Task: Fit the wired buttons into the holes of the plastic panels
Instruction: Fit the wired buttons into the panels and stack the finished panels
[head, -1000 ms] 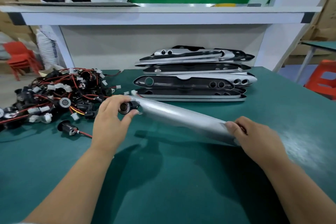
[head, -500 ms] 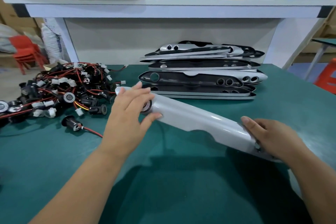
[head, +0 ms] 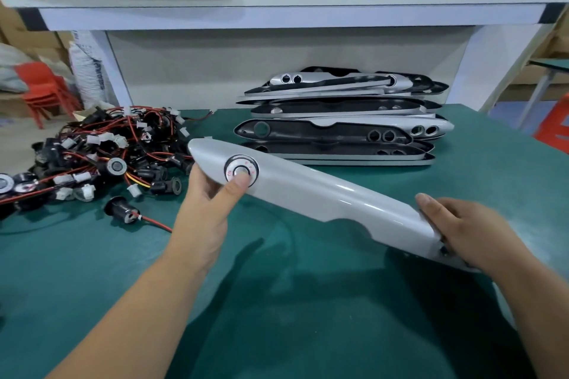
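Rolled face-up since a moment ago, the grey panel (head: 323, 197) slants from 10 to 4 o'clock, right hand (head: 468, 231) curled round its near end, left hand (head: 206, 209) gripping the other, thumb (head: 238, 186) pressing the seated button (head: 241, 168).

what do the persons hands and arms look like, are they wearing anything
Both are bare. There are no gloves, rings or watch on the left hand or the right hand. The forearms are uncovered as far as the frame shows, with no sleeve edge in view. The nails that show look short and unpainted.
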`<state>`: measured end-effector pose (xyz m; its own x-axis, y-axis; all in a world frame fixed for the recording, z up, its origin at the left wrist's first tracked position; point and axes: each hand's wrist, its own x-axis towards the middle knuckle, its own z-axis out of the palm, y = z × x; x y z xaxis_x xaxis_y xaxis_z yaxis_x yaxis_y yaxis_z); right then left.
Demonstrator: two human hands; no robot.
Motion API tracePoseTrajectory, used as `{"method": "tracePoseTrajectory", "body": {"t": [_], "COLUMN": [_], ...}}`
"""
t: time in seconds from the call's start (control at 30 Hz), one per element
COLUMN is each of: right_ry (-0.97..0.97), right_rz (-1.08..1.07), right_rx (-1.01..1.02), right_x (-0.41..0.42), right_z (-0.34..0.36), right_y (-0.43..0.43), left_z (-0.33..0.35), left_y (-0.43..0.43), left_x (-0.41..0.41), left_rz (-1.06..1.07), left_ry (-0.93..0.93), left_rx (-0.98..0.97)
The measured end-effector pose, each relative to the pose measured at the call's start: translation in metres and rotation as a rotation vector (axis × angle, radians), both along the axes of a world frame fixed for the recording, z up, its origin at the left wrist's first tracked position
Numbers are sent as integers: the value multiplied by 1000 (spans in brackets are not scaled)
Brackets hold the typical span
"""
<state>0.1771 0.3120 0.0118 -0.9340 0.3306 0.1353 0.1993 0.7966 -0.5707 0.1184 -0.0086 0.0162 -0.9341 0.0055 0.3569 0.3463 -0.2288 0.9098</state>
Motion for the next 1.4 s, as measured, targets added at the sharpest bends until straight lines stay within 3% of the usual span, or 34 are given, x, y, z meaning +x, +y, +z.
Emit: {"method": "tracePoseTrajectory", "body": {"t": [0.3, 0.5, 0.57, 0.7, 0.87, 1.07, 1.23, 1.4], "right_ry": [75, 282, 267, 98, -85, -166, -180, -203], "right_rz": [4, 163, 254, 376, 368, 296, 272, 266], "right_rx": [103, 215, 254, 113, 140, 207, 306, 400], "right_x": [1, -3, -6, -17, -32, -40, -40, -39], "right_z": [-9, 4, 15, 35, 41, 30, 20, 16], "right_y": [-1, -46, -72, -115, -139, -136, -138, -139], "left_z": [1, -2, -5, -5, -6, 1, -6, -3], "left_y": [3, 19, 27, 31, 29, 14, 8, 4], "left_x": [2, 6, 10, 14, 14, -3, -4, 2], "left_rz": [62, -47, -76, -154, -185, -253, -181, -208], "left_ry": [-62, -123, -160, -233, -336, -630, -452, -424], "left_rx": [111, 162, 190, 266, 139, 56, -231, -382]}}
